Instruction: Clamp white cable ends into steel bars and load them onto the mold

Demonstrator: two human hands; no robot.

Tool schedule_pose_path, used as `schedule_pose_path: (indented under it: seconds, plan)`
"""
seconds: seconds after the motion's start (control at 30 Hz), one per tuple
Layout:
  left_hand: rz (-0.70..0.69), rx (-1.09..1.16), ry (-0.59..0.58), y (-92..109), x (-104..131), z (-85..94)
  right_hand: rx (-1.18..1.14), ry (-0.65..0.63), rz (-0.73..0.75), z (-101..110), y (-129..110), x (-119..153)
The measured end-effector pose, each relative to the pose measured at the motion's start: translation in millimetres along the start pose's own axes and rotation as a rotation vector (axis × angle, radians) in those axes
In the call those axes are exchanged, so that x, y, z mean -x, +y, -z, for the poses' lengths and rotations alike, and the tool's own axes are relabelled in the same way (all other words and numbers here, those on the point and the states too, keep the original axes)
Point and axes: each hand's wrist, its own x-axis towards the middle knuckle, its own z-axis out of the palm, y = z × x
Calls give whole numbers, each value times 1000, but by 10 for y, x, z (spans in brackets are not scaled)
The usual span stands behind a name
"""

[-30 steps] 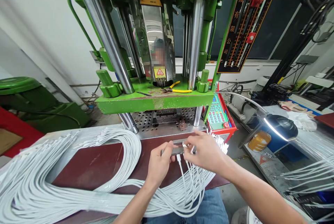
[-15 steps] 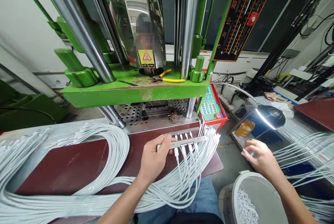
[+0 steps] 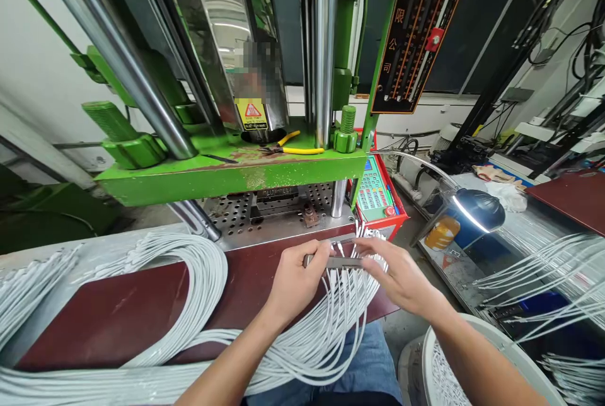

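My left hand (image 3: 295,280) pinches the left end of a slim metal bar fixture (image 3: 348,263) between thumb and fingers. Several white cables with connector ends (image 3: 333,277) hang from the bar toward me. My right hand (image 3: 406,277) is closed over the bar's right end, thumb on the near side and fingers beyond, partly hiding the connectors there. Under both hands a thick bundle of white cables (image 3: 283,362) curves across the brown board (image 3: 258,280) and over my lap.
Ahead stands a green press (image 3: 227,179) with yellow-handled pliers (image 3: 305,151) on its plate. A red-framed control panel (image 3: 373,195) is at its right. At lower right a bin (image 3: 426,355) holds white scraps; a lit lamp (image 3: 479,207) and more cables (image 3: 558,267) lie beyond.
My right hand has come left from above the bin to the right end of the metal bar. My left hand still holds the bar, now slightly farther right.
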Motion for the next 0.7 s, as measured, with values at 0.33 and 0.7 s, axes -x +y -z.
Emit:
schedule_pose_path:
  seconds: [0.33, 0.7]
  plan:
    - [357, 488, -602, -75, 469, -59, -69, -68, 21, -215, -156, -706]
    - [285, 559, -349, -135, 650, 89, 20, 184, -129, -369, -369, -1183]
